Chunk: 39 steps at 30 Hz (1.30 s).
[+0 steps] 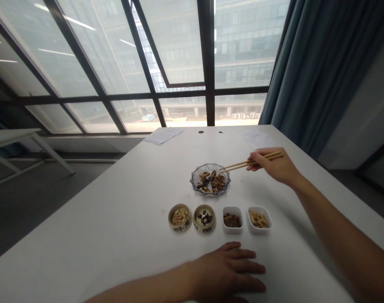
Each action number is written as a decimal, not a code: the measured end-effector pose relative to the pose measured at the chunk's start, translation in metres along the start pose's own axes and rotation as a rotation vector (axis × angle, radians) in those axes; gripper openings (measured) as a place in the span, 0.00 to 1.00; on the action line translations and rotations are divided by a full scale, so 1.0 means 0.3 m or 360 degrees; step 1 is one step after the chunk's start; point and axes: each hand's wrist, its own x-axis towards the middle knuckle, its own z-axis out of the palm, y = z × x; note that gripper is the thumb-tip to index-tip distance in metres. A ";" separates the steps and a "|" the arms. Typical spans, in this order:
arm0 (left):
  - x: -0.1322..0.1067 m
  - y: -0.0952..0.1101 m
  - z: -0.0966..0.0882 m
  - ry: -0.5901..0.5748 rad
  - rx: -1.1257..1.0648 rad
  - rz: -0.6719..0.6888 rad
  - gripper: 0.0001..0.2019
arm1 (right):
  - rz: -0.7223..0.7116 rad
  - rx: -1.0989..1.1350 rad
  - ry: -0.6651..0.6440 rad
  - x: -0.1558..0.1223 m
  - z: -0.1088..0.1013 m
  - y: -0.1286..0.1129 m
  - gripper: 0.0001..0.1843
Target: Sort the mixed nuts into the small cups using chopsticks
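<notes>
**Holding my chopsticks point(250, 162) right at the glass dish point(195, 179)!**
My right hand point(272, 166) is pinching them, tips hovering at the rim over brown seeds and nuts point(210, 182); my left hand point(230, 269) is resting spread on the white table point(116, 219), near four small bowls point(180, 216).

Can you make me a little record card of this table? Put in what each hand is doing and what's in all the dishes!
Right hand: holds wooden chopsticks, tips at the rim of a patterned glass dish
Left hand: lies flat on the white table
Glass dish contents: mixed seeds and pale pieces
Round printed bowls: pale pieces; dark seeds
White square dishes: striped seeds; pale pieces
Far end of table: papers
Behind: large window, blue-grey curtain
</notes>
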 end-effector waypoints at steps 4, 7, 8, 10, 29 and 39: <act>0.001 -0.001 -0.002 -0.0016 0.0004 -0.0005 0.23 | -0.0026 -0.0026 -0.0067 0.037 0.050 0.137 0.26; 0.002 0.000 -0.005 -0.0026 -0.0012 0.0005 0.23 | -0.0068 -0.0127 -0.0141 0.042 0.086 0.213 0.24; 0.002 0.001 -0.007 -0.0026 -0.0020 0.0005 0.23 | -0.0079 -0.0168 -0.0168 0.041 0.096 0.230 0.23; 0.003 0.003 -0.008 -0.0023 -0.0042 -0.0005 0.23 | -0.0088 -0.0220 -0.0209 0.035 0.112 0.250 0.21; 0.001 -0.002 0.001 -0.0012 -0.0020 0.0017 0.24 | -0.0424 -0.0506 -0.0319 0.000 0.155 0.246 0.15; 0.002 -0.001 -0.001 -0.0004 -0.0039 0.0008 0.23 | -0.0503 -0.0492 -0.0347 -0.006 0.164 0.239 0.16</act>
